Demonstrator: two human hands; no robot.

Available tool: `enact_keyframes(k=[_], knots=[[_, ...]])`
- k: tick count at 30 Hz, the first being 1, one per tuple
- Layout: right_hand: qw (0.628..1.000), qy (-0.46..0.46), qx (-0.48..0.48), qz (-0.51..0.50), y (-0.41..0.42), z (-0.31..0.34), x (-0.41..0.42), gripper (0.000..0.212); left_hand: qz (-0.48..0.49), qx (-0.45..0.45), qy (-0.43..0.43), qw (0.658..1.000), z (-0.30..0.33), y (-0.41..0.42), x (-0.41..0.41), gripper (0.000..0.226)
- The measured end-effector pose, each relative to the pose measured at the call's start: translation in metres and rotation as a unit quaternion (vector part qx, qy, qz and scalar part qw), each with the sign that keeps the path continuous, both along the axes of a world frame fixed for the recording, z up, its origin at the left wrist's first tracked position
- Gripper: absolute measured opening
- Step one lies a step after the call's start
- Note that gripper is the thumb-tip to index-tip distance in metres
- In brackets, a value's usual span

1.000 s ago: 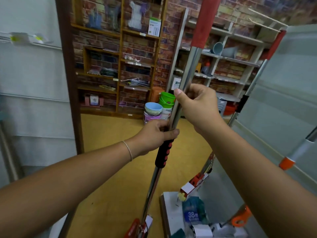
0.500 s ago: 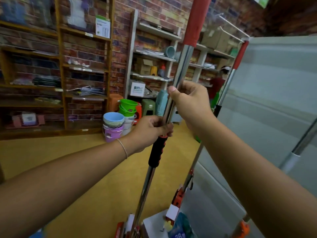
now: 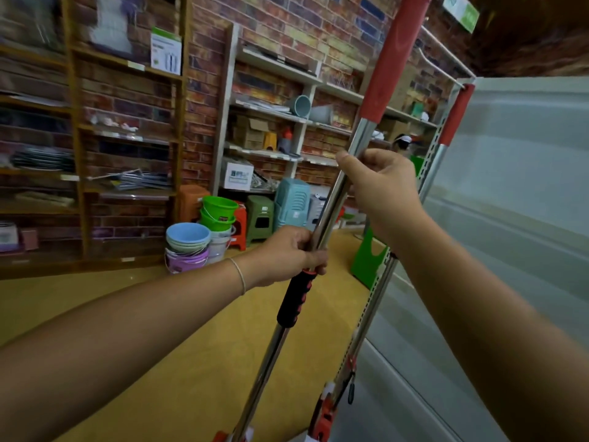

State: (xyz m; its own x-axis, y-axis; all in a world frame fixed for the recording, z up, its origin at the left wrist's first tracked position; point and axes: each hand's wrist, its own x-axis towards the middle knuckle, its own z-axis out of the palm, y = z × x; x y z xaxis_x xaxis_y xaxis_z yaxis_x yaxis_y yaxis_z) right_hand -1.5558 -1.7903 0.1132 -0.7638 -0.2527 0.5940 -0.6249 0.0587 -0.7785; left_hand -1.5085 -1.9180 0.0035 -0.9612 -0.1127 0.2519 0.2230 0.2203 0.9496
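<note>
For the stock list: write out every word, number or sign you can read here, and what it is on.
Nothing here can be read.
Green sign on the brick wall: blurred.
White and green box on the wooden shelf: print too small.
White box in the white rack: label blurred.
Pole: no print seen.

Single head-worn wide view, forward and down, toward shelves (image 3: 277, 71)

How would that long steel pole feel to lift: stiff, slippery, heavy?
Probably stiff: the steel pole runs dead straight between the left hand and right hand. Its shiny bare metal looks slippery, which may be why a black ribbed grip and red sleeve are fitted. Being thin and likely hollow, it is probably light but unwieldy for its length.
</note>
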Motion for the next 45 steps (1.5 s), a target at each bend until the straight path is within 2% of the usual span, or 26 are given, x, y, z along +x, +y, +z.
enact_keyframes(k=[3,6,8,16,22,25,27,35,45], knots=[[1.000,0.019,0.006,-0.001,-0.009,0.003,-0.029,0.028,-0.013,-0.022,-0.014,1.000,0.008,-0.008,-0.027,0.011],[1.000,0.017,0.010,-0.002,-0.019,0.001,-0.051,0.023,-0.019,0.045,0.024,0.999,0.033,-0.011,-0.054,0.018],[1.000,0.011,0.010,-0.007,-0.026,0.002,-0.066,0.017,-0.025,0.075,0.051,0.996,0.048,-0.016,-0.071,0.008],[0.999,0.029,0.029,-0.021,-0.041,0.021,-0.118,0.018,-0.086,0.039,0.080,0.992,0.049,-0.037,-0.141,0.009],[0.996,0.053,0.011,-0.071,-0.054,0.052,-0.154,0.024,-0.171,-0.015,0.042,0.984,0.052,-0.056,-0.187,0.005],[0.991,0.077,0.027,-0.104,-0.062,0.055,-0.166,0.026,-0.224,0.049,0.045,0.972,0.082,-0.068,-0.206,0.017],[0.987,0.078,0.039,-0.133,-0.069,0.060,-0.173,0.026,-0.250,0.085,0.072,0.962,0.107,-0.077,-0.220,0.014],[0.965,0.061,0.020,-0.253,-0.081,0.105,-0.194,0.022,-0.266,0.023,0.126,0.955,0.135,-0.077,-0.271,0.008],[0.946,0.050,0.001,-0.322,-0.067,0.122,-0.208,0.014,-0.252,-0.052,0.204,0.945,0.153,-0.060,-0.308,0.013]])
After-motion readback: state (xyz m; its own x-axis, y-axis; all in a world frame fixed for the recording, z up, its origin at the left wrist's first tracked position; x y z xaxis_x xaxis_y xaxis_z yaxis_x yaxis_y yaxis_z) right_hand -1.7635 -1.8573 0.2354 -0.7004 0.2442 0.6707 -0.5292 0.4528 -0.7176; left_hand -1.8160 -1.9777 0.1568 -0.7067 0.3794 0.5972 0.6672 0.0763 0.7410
